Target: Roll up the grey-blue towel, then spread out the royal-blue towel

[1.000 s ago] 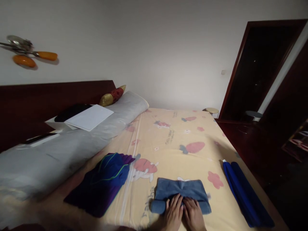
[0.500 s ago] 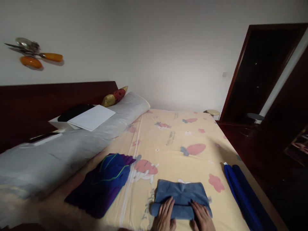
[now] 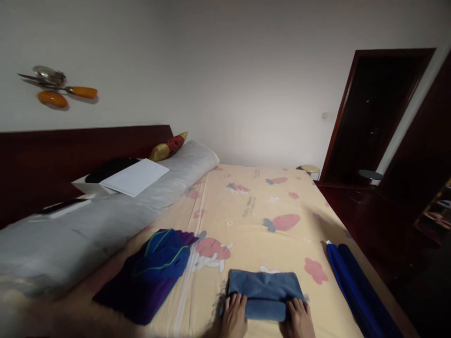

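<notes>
Blue-grey terry towel (image 3: 263, 295), partly rolled from its near edge into a thick soft roll, lies on the yellow cartoon-print bed sheet (image 3: 253, 220) at the near edge of the bed, its unrolled part flat and slightly creased toward the far side. The left hand (image 3: 234, 320) presses on the left end of the roll and the right hand (image 3: 299, 321) on the right end; each grip is flat, fingers laid together over the cloth, pinching nothing. In my judgement the roll could go crooked or slacken, because the hands sit at the ends and the middle is unsupported; uneven pressure would let one end run ahead. Just left lies a crumpled dark blue and purple garment (image 3: 151, 272); well to the right lies a long bright blue rolled cloth (image 3: 355, 286). A long grey bolster (image 3: 105, 220) runs under the dark wooden headboard (image 3: 70, 159).
</notes>
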`<state>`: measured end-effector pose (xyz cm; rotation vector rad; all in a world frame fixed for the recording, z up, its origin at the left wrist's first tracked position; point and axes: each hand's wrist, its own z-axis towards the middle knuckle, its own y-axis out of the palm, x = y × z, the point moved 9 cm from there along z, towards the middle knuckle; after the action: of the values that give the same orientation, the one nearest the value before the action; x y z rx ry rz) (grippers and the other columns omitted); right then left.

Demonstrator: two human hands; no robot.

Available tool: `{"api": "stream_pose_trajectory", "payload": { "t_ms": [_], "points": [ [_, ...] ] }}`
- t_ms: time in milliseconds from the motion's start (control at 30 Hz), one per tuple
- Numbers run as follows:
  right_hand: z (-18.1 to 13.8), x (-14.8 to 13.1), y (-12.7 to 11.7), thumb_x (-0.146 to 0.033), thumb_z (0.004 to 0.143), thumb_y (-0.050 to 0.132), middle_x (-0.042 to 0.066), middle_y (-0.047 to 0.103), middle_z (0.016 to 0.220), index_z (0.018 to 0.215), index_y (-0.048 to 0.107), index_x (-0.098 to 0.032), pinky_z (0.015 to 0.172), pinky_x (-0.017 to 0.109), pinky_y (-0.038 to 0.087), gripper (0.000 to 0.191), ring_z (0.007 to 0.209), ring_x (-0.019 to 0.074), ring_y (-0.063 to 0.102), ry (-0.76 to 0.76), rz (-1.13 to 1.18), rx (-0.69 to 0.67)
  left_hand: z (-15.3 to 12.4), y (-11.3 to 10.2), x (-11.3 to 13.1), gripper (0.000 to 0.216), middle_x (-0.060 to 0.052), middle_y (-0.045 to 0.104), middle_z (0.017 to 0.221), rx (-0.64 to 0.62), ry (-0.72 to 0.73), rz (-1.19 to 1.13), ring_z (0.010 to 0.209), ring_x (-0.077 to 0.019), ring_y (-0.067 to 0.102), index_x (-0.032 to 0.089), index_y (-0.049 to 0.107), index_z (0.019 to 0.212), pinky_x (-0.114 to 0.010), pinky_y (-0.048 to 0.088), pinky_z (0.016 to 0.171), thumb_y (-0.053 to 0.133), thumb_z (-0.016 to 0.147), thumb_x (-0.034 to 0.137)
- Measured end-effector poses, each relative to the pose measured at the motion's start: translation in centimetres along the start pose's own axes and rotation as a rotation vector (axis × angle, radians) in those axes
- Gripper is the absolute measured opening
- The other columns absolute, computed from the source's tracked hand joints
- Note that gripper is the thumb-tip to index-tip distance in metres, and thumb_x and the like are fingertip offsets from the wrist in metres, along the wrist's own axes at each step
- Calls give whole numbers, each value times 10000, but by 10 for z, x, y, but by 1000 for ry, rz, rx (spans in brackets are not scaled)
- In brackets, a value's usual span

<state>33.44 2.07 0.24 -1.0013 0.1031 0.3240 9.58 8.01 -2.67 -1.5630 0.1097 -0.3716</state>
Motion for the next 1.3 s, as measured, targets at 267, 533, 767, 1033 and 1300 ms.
{"api": "stream_pose_trajectory", "payload": {
  "t_ms": [267, 533, 767, 1033, 1300],
  "points": [
    [22, -12, -20, -378, 738, 619, 79, 686, 987, 1048, 588, -238, 901, 460, 390, 341, 935, 293, 620, 92, 38, -78, 2, -15, -1, 634, -96, 503, 1418, 17, -92, -2, 1341, -263, 397, 191, 478, 1362, -488, 252, 1126, 440, 731, 143],
    [3, -45, 13, -197, 664, 539, 31, 655, 1222, 1247, 541, -276, 937, 380, 420, 589, 1068, 256, 623, -96, 96, -164, -15, -8, 49, 866, 37, 379, 1500, -85, 220, -71, 1369, -195, 358, 307, 393, 1410, -444, 269, 1146, 442, 583, 56],
    [4, -29, 28, -225, 649, 507, 46, 467, 1428, 1384, 433, -250, 1013, 465, 389, 739, 1277, 292, 479, 24, 48, -253, -4, -30, 53, 914, 34, 167, 1568, -195, 112, -154, 1439, -187, 180, 278, 241, 1475, -509, 210, 1149, 431, 600, 92],
    [14, -16, 30, -348, 709, 494, 41, 276, 1525, 1421, 384, -191, 1133, 470, 236, 738, 1412, 265, 260, 244, 12, -521, 10, -31, 46, 1003, 80, 76, 1582, -372, -50, -137, 1456, -171, 31, 333, 210, 1475, -509, 45, 1157, 504, 531, 166],
    [12, 9, 20, -437, 699, 562, 70, 263, 1539, 1419, 383, -239, 1106, 509, 253, 767, 1421, 286, 231, 286, 108, -651, 4, -42, 50, 1001, 71, 46, 1589, -443, -110, -97, 1456, -169, -6, 331, 190, 1479, -503, 35, 1155, 511, 546, 165]
  ]
}}
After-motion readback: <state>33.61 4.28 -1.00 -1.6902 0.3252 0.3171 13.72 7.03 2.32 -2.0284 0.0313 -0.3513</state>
